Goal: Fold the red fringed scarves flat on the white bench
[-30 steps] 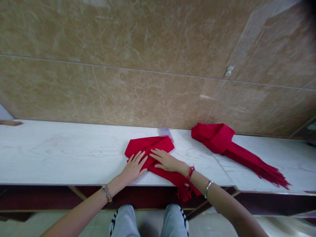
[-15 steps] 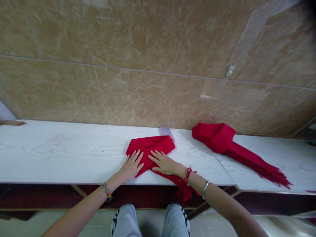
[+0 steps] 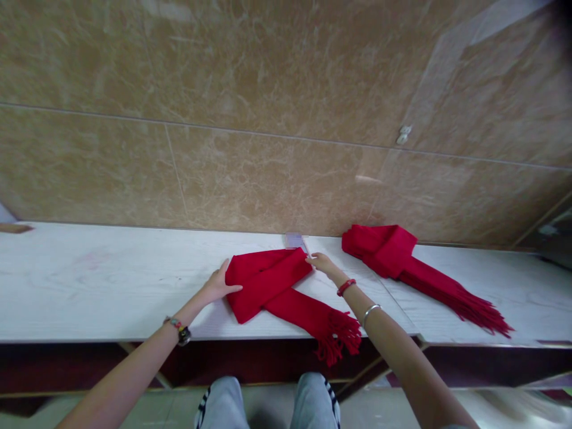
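Note:
A folded red scarf (image 3: 272, 283) lies on the white tabletop (image 3: 111, 280), its fringed end hanging over the front edge. My left hand (image 3: 217, 286) holds the scarf's left end, thumb on top and fingers curled at the fold. My right hand (image 3: 322, 263) pinches the scarf's right corner near the wall. A second folded red scarf (image 3: 393, 253) with a long fringed tail lies further right, apart from both hands.
A tan marble wall (image 3: 268, 119) rises directly behind the tabletop. A small blurred label (image 3: 295, 241) sits at the wall just behind the near scarf. My knees in grey trousers (image 3: 268, 402) show below the table's front edge.
Both hands left the top of the scarf, where they lay flat, and moved outward to its left and right ends. The fringed tail now lies uncovered.

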A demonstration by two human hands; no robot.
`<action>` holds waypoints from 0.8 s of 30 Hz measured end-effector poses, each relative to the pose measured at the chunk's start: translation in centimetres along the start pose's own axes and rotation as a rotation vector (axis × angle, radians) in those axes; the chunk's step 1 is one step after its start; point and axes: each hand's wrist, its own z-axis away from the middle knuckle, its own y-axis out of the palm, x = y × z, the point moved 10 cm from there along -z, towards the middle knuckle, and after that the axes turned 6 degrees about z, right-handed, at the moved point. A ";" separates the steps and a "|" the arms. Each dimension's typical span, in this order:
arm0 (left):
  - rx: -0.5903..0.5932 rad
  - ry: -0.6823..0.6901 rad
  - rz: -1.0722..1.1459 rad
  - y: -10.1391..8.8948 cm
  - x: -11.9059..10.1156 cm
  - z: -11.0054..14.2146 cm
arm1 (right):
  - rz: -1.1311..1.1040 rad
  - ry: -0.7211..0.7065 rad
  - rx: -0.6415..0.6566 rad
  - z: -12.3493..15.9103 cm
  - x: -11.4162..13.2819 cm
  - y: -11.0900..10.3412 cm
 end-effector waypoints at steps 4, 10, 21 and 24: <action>0.014 -0.028 0.128 0.4 0.8 -0.9 | 0.015 -0.016 -0.010 -0.2 0.8 1.0; 0.071 0.024 -0.313 1.8 0.1 -1.0 | 0.109 -0.045 -0.118 0.8 2.1 -0.6; 0.327 0.588 -0.649 6.8 -6.2 5.5 | 0.493 -0.841 0.259 16.9 9.7 6.8; 0.328 0.547 -0.668 7.4 -5.4 5.4 | 0.543 -0.836 0.281 16.8 9.6 6.4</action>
